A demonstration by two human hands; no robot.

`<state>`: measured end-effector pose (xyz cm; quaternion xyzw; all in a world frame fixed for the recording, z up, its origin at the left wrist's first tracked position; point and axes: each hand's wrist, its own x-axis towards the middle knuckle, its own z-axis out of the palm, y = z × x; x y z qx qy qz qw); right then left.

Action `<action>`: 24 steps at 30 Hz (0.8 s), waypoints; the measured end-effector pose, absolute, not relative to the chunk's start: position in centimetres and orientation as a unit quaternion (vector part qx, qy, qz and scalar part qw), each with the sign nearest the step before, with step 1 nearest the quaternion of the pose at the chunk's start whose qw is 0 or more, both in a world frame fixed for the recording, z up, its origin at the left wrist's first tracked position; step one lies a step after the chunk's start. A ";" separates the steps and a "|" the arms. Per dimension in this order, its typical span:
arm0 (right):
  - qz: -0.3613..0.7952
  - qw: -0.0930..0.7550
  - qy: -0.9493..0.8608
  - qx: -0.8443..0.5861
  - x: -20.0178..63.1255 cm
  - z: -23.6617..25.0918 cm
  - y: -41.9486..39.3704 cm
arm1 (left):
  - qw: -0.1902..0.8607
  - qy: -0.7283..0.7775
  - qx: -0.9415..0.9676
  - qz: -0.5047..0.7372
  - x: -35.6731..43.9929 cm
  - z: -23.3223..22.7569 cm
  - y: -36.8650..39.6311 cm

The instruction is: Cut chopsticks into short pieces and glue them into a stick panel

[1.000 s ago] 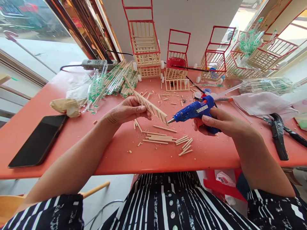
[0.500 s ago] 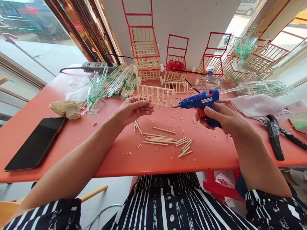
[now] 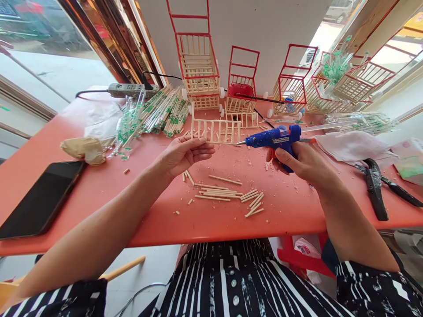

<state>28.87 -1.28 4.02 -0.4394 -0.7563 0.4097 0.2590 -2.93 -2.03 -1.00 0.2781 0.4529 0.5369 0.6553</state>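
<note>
Between thumb and fingers, my left hand (image 3: pixel 188 153) pinches the near left part of a small frame of wooden sticks (image 3: pixel 216 131), built like a ladder with several rungs. My right hand (image 3: pixel 294 160) is wrapped round the handle of a blue hot glue gun (image 3: pixel 276 137), a clear glue stick (image 3: pixel 317 127) poking out of its back. The gun's metal nozzle is at the frame's lower right corner; whether it touches cannot be made out. Below the hands, several cut wooden sticks (image 3: pixel 220 192) lie loose on the red table (image 3: pixel 280 215).
Small stick carts with red handles (image 3: pixel 200 66) stand along the back. Wrapped chopsticks (image 3: pixel 161 112) and a power strip (image 3: pixel 132 90) lie at back left, a phone (image 3: pixel 41 198) at left. On the right are a white cloth (image 3: pixel 353 147) and black-handled cutters (image 3: pixel 376 189).
The glue gun has shifted slightly left and its nozzle has risen a little with the frame's right end. Both hands keep their hold. The whole view has moved slightly.
</note>
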 end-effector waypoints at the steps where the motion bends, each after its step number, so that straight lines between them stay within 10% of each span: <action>1: 0.406 0.256 -0.758 -0.443 28.9 4.0 -1.2 | 0.655 0.454 0.280 0.536 -2.9 -1.0 -2.0; 24: 0.387 0.259 -0.755 -0.461 29.0 3.9 -1.0 | 0.635 0.467 0.288 0.543 -3.1 -1.3 -2.0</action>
